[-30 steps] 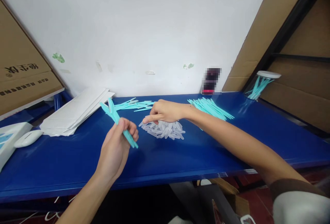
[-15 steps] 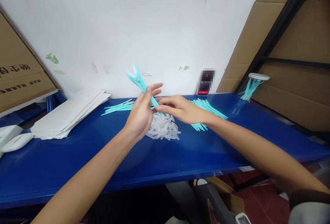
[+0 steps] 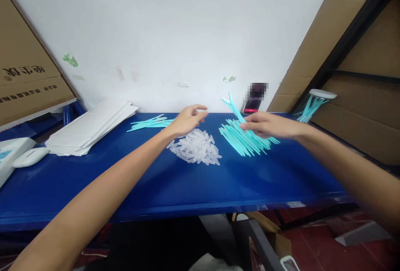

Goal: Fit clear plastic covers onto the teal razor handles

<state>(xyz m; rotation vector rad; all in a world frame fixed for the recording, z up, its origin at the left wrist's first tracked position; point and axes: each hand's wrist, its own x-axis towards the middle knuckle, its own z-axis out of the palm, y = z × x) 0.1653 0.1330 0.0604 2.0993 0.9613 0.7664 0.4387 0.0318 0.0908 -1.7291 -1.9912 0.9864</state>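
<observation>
My right hand [image 3: 265,124] is closed on a few slim turquoise sticks [image 3: 233,106], whose pale-tipped upper ends fan out in a V. It hangs above a large pile of similar turquoise sticks [image 3: 242,140] on the blue table. My left hand [image 3: 189,120] is open, its fingers loosely curved, with nothing visible in it. Below and beside it lies a heap of small translucent white pieces [image 3: 198,148], shaped like narrow caps. A smaller bunch of turquoise sticks [image 3: 146,123] rests behind my left wrist.
On the blue table [image 3: 150,187], white flat sheets or bags [image 3: 90,129] are stacked at left, near a white device [image 3: 12,152] and a white mouse-shaped object [image 3: 31,157]. A phone [image 3: 253,104] leans on the wall. A lidded clear jar of sticks [image 3: 312,104] stands at right.
My hands were together on the sticks and have parted. My left hand has let go, while my right has carried them rightward over the large pile. The view has shifted slightly.
</observation>
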